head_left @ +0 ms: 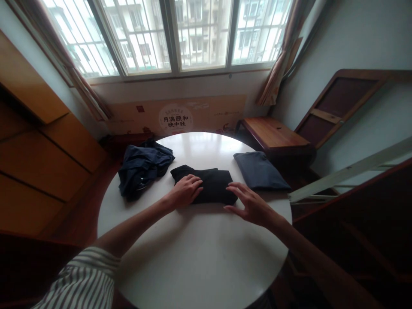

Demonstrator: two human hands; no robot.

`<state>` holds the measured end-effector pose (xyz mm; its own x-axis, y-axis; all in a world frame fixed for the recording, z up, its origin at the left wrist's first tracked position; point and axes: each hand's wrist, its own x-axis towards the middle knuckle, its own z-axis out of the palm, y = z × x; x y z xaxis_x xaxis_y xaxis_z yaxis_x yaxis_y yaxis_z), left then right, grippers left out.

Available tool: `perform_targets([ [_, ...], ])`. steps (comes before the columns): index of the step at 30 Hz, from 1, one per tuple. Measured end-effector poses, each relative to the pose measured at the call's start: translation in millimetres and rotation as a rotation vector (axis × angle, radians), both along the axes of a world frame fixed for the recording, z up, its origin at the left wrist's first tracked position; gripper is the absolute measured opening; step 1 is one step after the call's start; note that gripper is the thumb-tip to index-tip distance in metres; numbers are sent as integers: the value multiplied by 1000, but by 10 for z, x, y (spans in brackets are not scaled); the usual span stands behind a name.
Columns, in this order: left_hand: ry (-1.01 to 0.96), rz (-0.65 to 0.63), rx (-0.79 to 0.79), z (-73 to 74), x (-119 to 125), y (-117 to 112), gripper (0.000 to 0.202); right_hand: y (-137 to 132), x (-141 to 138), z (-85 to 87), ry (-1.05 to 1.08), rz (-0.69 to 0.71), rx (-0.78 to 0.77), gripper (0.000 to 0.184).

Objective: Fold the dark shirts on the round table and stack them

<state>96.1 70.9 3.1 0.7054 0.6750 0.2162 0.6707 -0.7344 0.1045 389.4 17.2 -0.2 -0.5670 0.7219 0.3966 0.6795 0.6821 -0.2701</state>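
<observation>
A folded black garment (pixel 210 184) lies flat on the round white table (pixel 199 240), in the middle of the head view. On its left part rests my left hand (pixel 186 190), palm down with the fingers stretched over the cloth. My right hand (pixel 247 204) is at the garment's right edge, fingers apart, the fingertips at or just over the cloth. To the left sits a crumpled dark navy garment (pixel 144 165), partly over the table's edge. A neatly folded dark blue-grey garment (pixel 260 170) lies at the right.
Beyond the table, a wooden bench (pixel 277 133) stands at the right under the window (pixel 206 36). Wooden cabinets (pixel 38 154) line the left side. A pale metal frame (pixel 347 171) reaches close to the table's right edge.
</observation>
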Motion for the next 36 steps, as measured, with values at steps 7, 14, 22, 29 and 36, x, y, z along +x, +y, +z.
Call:
perform_targets([
  [7, 182, 10, 54, -64, -95, -283, 62, -181, 280, -217, 35, 163, 181, 28],
  [14, 180, 4, -21, 14, -319, -359, 85, -75, 117, -242, -50, 221, 327, 34],
  [22, -175, -106, 113, -320, -610, -264, 48, 120, 78, -223, -150, 277, 108, 60],
  [29, -399, -104, 192, -82, -548, -131, 27, 365, -73, -294, 64, 255, 103, 37],
  [36, -759, 190, -107, 904, -461, -90, 30, 191, -121, 486, 614, 66, -327, 35],
])
